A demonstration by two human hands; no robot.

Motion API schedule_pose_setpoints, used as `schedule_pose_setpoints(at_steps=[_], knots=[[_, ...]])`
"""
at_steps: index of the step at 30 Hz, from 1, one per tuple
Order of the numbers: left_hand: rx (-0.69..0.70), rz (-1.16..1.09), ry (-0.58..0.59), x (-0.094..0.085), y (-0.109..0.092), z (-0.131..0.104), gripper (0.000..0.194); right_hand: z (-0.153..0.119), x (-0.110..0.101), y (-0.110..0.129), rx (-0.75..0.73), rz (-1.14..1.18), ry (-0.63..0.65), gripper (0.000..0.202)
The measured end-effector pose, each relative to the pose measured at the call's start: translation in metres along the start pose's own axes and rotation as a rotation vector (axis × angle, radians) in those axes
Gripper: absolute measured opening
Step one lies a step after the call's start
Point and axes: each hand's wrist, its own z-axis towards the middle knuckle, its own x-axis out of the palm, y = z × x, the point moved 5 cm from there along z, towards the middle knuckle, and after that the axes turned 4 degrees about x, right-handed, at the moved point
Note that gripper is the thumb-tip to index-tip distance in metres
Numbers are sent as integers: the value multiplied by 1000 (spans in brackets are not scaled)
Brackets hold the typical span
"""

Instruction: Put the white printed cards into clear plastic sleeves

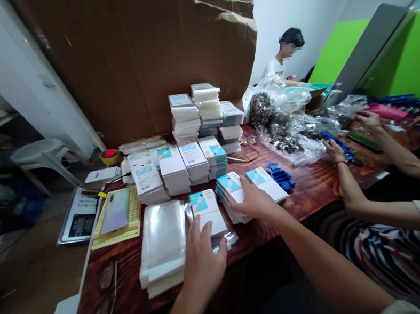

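My left hand (203, 258) lies with its fingers spread over the near edge of a white and teal printed card (209, 214). Clear plastic shows around that card, so it seems to rest on or in a clear bag. To its left is a stack of clear plastic bags (162, 235). My right hand (257, 200) reaches over a stack of similar printed cards (230, 183), thumb and fingers apart and touching or just above its right side. Another card stack (267, 185) stands just beyond that hand.
Taller card stacks (193, 162) and bagged packs (207, 108) stand behind. A phone (114, 211) and glasses (107, 291) lie left. Blue plastic parts (280, 176) and bags of metal pieces (291, 134) are right, beside co-workers' hands (335, 151). Another person sits farther back.
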Motion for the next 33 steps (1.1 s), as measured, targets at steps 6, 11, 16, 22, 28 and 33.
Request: schedule_pose_setpoints(at_steps=[6,11,16,22,28,33], knots=[[-257,29,35,8,-3,27,71,6,-23,-22,58,280,57,91],[-265,140,140,7,1,51,84,-3,-39,-20,-32,325,-96,86],[-306,171,196,8,-3,57,99,-4,-37,0,-89,266,-110,88],[-359,253,263,9,-8,70,98,0,-39,-9,-61,810,228,71],[-299,348,191,8,-15,78,93,7,-67,-72,8,987,90,68],[-32,272,45,9,-54,83,47,23,-83,-110,183,377,-258,97]])
